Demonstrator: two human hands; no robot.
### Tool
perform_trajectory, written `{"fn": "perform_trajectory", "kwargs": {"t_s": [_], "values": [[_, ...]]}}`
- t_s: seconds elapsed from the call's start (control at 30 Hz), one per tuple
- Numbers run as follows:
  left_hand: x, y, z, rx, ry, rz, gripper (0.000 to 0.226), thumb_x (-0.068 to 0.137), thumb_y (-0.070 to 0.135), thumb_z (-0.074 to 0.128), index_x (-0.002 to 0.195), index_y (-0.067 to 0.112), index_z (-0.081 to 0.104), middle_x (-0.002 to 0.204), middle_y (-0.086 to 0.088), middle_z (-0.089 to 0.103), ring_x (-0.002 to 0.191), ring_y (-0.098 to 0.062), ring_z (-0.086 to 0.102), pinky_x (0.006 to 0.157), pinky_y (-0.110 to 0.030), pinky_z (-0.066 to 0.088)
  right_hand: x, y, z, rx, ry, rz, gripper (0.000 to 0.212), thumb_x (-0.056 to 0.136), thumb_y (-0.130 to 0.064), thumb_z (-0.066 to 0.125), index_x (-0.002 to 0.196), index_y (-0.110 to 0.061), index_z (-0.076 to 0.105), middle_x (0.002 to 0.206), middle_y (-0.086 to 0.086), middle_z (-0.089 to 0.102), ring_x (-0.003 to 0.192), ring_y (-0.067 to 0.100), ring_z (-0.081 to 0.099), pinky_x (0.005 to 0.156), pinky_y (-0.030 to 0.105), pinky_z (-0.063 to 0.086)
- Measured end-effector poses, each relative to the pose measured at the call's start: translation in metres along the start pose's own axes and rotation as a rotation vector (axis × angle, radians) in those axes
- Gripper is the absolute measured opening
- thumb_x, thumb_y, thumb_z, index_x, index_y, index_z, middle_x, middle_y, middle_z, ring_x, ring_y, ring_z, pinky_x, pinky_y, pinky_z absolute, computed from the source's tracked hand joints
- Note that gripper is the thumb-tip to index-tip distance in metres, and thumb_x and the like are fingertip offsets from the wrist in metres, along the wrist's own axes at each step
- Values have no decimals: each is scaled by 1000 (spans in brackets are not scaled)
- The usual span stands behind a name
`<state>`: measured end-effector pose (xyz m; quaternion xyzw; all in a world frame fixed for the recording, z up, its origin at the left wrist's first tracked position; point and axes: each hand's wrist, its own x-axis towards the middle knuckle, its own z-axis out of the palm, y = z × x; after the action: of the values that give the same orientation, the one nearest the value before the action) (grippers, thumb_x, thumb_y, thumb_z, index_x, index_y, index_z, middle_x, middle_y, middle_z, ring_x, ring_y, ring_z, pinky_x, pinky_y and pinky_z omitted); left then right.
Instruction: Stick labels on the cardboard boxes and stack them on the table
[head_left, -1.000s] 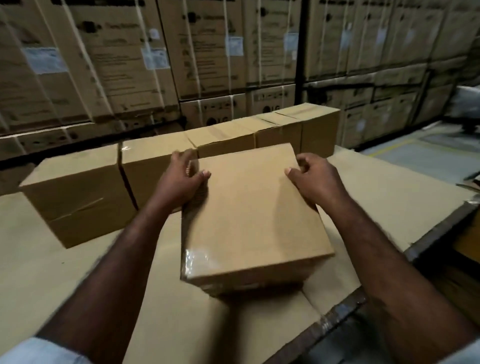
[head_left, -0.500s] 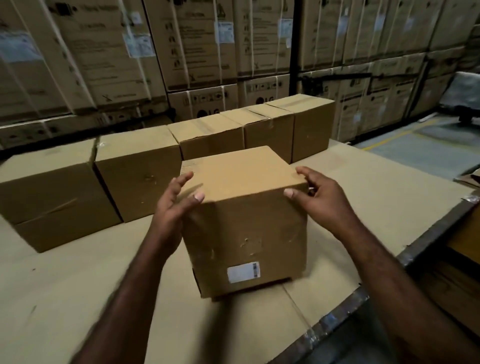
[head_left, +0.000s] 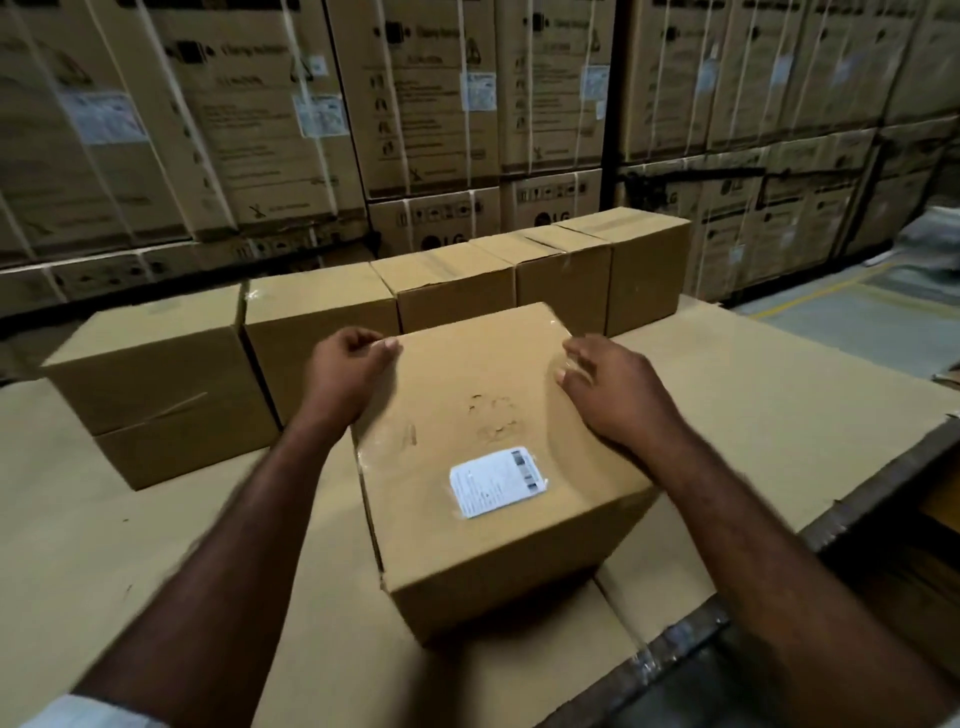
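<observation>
A brown cardboard box (head_left: 483, 415) sits on the table in front of me, its face with a white printed label (head_left: 497, 481) turned upward. My left hand (head_left: 345, 376) grips the box's far left edge, fingers curled over it. On the far right part of the top lies my right hand (head_left: 608, 389), fingers bent over the edge. Behind it, several plain cardboard boxes (head_left: 322, 322) stand in a row across the table.
The table is covered in brown cardboard sheets (head_left: 769, 395); its metal edge (head_left: 675, 649) runs diagonally at lower right. Tall strapped printed cartons (head_left: 415, 104) form a wall behind the table. A grey floor (head_left: 872, 312) with a yellow line lies to the right.
The box has been tipped toward me, so the labelled face that was on the front now points up. Both hands stayed at its far edges.
</observation>
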<state>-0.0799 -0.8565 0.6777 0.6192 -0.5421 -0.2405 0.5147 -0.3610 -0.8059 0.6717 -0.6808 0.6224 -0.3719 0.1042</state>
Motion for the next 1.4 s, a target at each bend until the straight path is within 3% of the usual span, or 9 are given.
{"fn": "perform_trajectory", "kwargs": {"t_s": [0.13,0.23,0.37,0.5,0.63,0.8,0.97,1.17,1.4], "values": [[9,-6,-6,345,79,159,33,89,34,70,117,16,69,117,-2,64,109,-20,59,85,-30,47,-24,-3,20,-197,35,-146,34,99,-28,51,130,-21,63,139,1,55,125,21,51,97,31,44],[-8,6,-12,462,47,306,30,90,36,67,117,23,68,125,-1,59,120,-22,52,100,-42,46,-21,1,23,-164,46,-101,31,98,-26,52,127,-27,65,144,-4,53,129,16,49,100,30,43],[-57,15,-23,572,-119,394,21,94,37,61,111,28,71,124,7,61,127,-17,43,109,-51,35,-13,-4,29,-197,86,-42,29,97,-26,53,120,-32,69,139,-11,56,122,15,55,90,33,50],[-84,3,-21,667,-360,378,33,99,38,54,128,27,65,142,10,50,139,-12,30,119,-52,20,0,-14,41,-303,113,60,31,96,-25,49,120,-31,68,126,-8,62,102,25,62,78,38,55],[-84,-12,-16,504,-345,345,41,101,37,52,136,16,58,148,7,45,133,-7,38,99,-19,30,13,-20,50,-345,81,128,34,94,-25,48,122,-31,66,120,-2,65,97,28,62,77,42,56],[-73,-25,-29,301,-462,237,51,95,42,60,142,23,53,148,21,44,136,5,33,111,-24,32,20,-21,54,-372,78,150,33,94,-26,49,121,-32,66,120,-2,67,97,26,63,75,40,56],[-45,-19,-55,365,-646,278,32,90,24,69,120,31,69,129,26,59,120,21,43,110,-22,38,20,-20,55,-384,95,139,33,94,-27,48,122,-32,66,119,-3,67,95,25,64,72,38,56],[-32,-4,-49,536,-669,508,24,86,16,73,105,30,77,120,16,67,106,8,59,85,-7,47,23,-18,56,-392,99,157,35,93,-30,48,122,-34,66,118,-4,68,95,26,65,69,34,51],[-30,-12,-43,578,-608,636,23,89,20,71,110,27,75,119,10,66,107,0,57,86,-16,51,22,-19,56,-391,95,147,34,93,-33,49,122,-32,66,119,-2,68,95,26,65,71,36,54]]}}
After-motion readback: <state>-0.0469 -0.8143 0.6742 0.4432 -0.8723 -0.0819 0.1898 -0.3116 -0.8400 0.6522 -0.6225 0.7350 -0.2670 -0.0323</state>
